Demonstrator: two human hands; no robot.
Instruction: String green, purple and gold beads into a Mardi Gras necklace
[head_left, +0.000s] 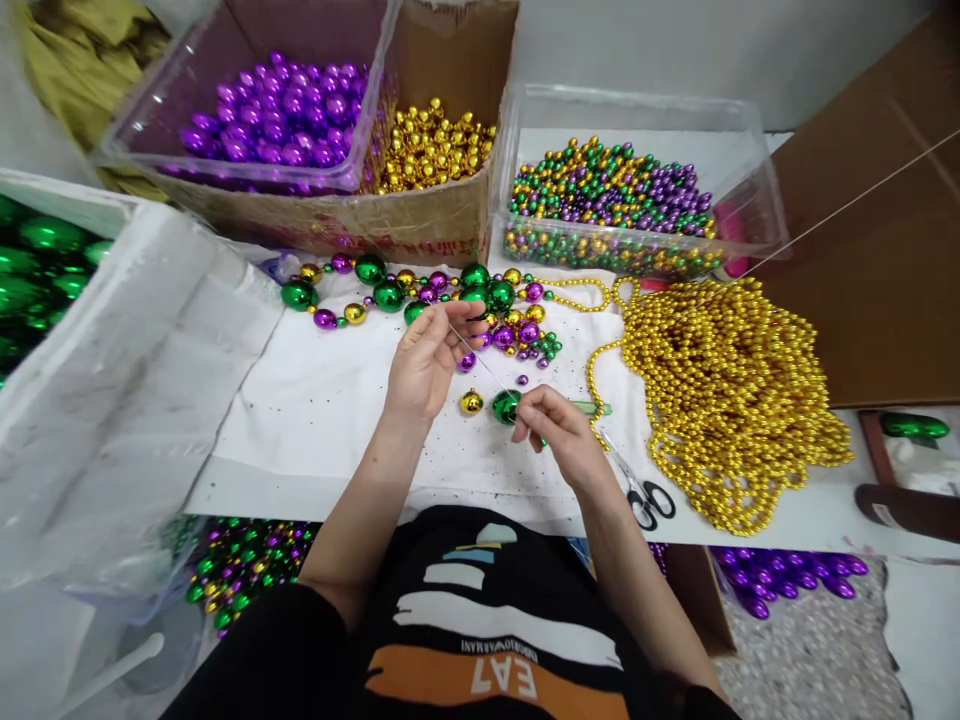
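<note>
A thin white thread [486,364] stretches slantwise between my two hands. My left hand [426,362] has it between thumb and curled fingers, above the white cloth. My right hand [556,428] pinches the thread's lower end. Just beside the right fingertips is a large shiny green ball [505,406]; I cannot tell whether it touches them. A gold ball [471,402] with a small neck lies left of it. Behind my hands, purple balls [504,337] and small green beads [551,346] are heaped by a strung garland [388,295] of green, gold and purple balls.
Black-handled scissors [649,503] lie right of my right hand, near a big pile of gold bead strands [735,400]. At the back stand a purple-ball tub [240,178], a cardboard box [420,215] and a clear bin [645,100]. A white-lined box [135,330] borders the left.
</note>
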